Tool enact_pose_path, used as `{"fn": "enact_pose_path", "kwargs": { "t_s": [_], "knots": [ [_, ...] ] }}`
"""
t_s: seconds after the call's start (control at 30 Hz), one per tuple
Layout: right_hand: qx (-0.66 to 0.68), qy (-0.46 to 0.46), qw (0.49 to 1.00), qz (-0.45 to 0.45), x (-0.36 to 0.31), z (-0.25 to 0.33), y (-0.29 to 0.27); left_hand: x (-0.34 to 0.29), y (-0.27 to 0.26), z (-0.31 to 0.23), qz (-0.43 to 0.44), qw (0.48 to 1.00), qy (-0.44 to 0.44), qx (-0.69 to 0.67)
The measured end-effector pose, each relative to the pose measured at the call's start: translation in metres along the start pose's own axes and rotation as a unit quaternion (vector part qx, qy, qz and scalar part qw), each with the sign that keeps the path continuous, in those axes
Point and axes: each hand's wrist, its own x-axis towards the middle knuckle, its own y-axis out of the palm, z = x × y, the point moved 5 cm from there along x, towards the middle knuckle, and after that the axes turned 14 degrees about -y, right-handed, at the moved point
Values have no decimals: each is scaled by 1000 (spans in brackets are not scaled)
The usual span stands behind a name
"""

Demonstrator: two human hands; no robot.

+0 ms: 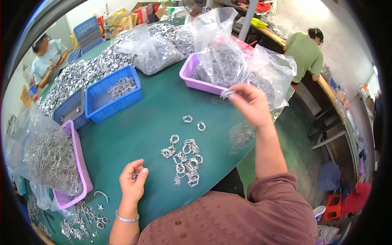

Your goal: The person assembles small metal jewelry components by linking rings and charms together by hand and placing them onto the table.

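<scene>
My right hand (pixel 255 108) is raised over the table's right side, its thumb and fingers pinched on a small silver metal piece (pixel 226 94) beside a purple tray (pixel 188 72). Farther left and nearer to me, my left hand (pixel 131 185) is curled, with small metal pieces (pixel 135 176) partly showing between thumb and fingers. Between the hands, several silver ring-shaped metal pieces (pixel 191 166) lie in a loose heap on the green table (pixel 122 141). Two single rings (pixel 187 119) lie beyond the heap.
Plastic bags of metal links (pixel 222 61) fill the purple tray. A blue bin (pixel 114 111) and a large heap of metal parts (pixel 77 73) lie at the far left. Another purple tray (pixel 83 165) stands nearer left. Two people (pixel 304 53) work beyond the table.
</scene>
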Motion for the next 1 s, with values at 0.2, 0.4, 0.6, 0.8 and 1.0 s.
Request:
{"fn": "enact_pose_path", "kwargs": {
  "t_s": [0.2,0.4,0.6,0.8,1.0],
  "knots": [
    [-342,-105,918,-169,50,-12,-141,7,-2,8,-1,1000,-13,20],
    [-567,-77,817,-72,82,-23,-182,7,-3,8,-8,999,-15,39],
    [-323,-78,942,47,41,-13,-38,6,3,3,-6,998,12,58],
    [-145,-163,893,394,-25,-18,125,4,3,-2,10,997,45,68],
    [-187,-90,832,514,-39,-18,171,2,0,-3,16,996,50,73]
  ]
}}
